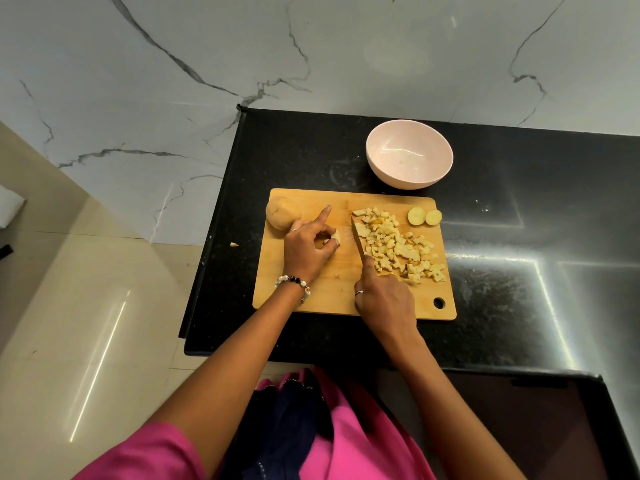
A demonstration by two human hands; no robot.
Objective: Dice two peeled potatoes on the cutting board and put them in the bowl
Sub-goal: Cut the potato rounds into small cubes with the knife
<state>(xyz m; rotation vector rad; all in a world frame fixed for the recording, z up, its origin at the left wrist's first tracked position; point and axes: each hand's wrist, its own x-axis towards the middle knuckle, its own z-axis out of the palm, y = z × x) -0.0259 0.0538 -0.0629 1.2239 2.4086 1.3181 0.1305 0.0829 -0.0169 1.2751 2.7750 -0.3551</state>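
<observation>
Piece in hand: left hand [309, 244] pinched a small pale-yellow potato remnant [334, 238] between thumb and curled fingers, index finger sticking up and fwd; piece sat on the rectangular light wooden cutting board [332, 289], left of centre.
Knife: right hand [384, 299] was wrapped round the handle, index finger laid along the spine of the dark-bladed kitchen knife [357, 240]; handle itself hidden under the hand.
Key relation: blade lay just right of the remnant, nearly touching, long axis running away from the person, tip at the far end. Remnant's own long axis too small to tell, prob. crosswise to the blade.
Nearer hand: left already on the piece; right w/ knife beside it, so next cut looked like a short shift left, no reach needed.
Diced heap: pile of small pale potato cubes [398, 249] right of the blade, on the board.
Offcuts: 2 round end slices [424, 216] at the far right edge of the board.
2nd potato: whole peeled round potato [283, 213] at the far left corner, uncut, touching the left hand's side.
Bowl: pale pink round bowl [409, 154] on the black speckled stone counter [502, 289] beyond the board, no dice in it.
Progress: approx. 1 of 2 potatoes done.
</observation>
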